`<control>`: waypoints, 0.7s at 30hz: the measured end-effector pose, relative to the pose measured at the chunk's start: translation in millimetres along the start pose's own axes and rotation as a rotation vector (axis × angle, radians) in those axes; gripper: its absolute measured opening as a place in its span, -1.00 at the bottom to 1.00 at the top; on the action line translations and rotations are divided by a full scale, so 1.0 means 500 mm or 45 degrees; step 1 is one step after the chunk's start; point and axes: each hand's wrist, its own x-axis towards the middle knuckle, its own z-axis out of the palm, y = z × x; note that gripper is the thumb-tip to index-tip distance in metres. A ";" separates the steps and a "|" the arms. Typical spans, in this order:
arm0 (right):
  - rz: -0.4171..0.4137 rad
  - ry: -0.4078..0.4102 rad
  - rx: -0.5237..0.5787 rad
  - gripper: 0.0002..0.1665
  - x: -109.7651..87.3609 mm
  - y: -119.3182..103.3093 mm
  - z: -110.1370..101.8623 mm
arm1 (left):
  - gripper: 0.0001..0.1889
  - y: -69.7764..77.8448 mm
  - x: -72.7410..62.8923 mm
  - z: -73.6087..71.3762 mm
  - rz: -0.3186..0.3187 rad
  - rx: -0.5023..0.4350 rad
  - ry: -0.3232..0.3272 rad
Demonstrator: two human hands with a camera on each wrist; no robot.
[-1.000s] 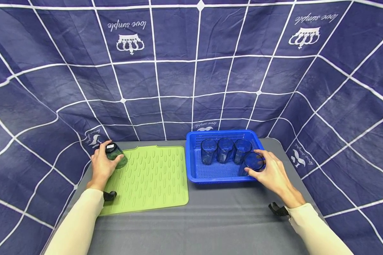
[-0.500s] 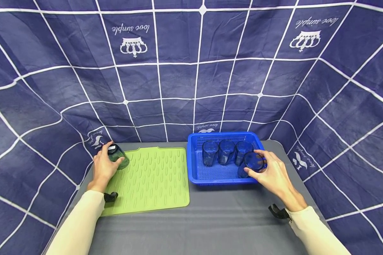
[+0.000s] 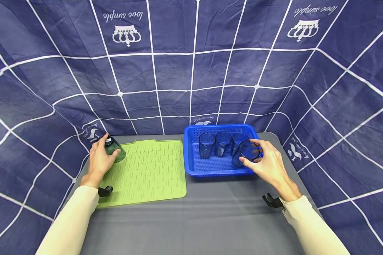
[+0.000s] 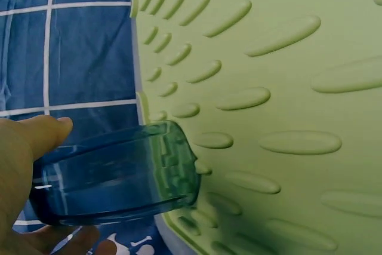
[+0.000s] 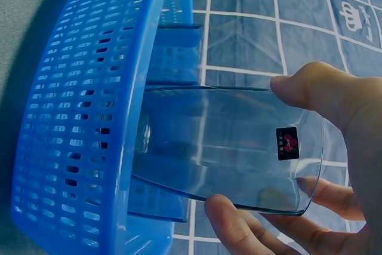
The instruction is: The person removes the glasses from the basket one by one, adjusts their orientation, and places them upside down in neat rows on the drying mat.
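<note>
My left hand [image 3: 99, 161] holds a dark greenish drinking glass [image 3: 117, 151] at the far left corner of the green ridged mat [image 3: 153, 170], thumb on one side and fingers on the other. In the left wrist view, the glass's far end overlaps the mat's edge. At the right, my right hand [image 3: 271, 164] grips a blue-tinted glass [image 3: 244, 156] near its rim, over the front right corner of the blue basket [image 3: 188, 152]. This glass leans, its lower end inside the basket; a small dark sticker [image 5: 287, 143] shows on its side in the right wrist view.
Behind the held glass, several more blue glasses [image 3: 206, 146] stand in a row in the basket. A grey table surface [image 3: 185, 226] lies in front of the mat and basket. Blue cloth [image 3: 175, 71] with white lines hangs behind and at both sides.
The head view has tilted, so the whole scene sits higher in it. Relative to the basket, my right hand and its glass have moved slightly left. The left hand stays at the mat's corner.
</note>
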 end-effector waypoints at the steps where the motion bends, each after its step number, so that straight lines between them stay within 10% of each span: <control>1: 0.000 0.003 0.009 -0.09 0.001 -0.001 -0.002 | -0.03 0.004 -0.001 -0.002 -0.003 0.000 -0.002; 21: -0.011 0.024 0.053 -0.06 0.018 -0.015 -0.015 | -0.18 0.083 -0.025 -0.027 -0.031 0.006 0.091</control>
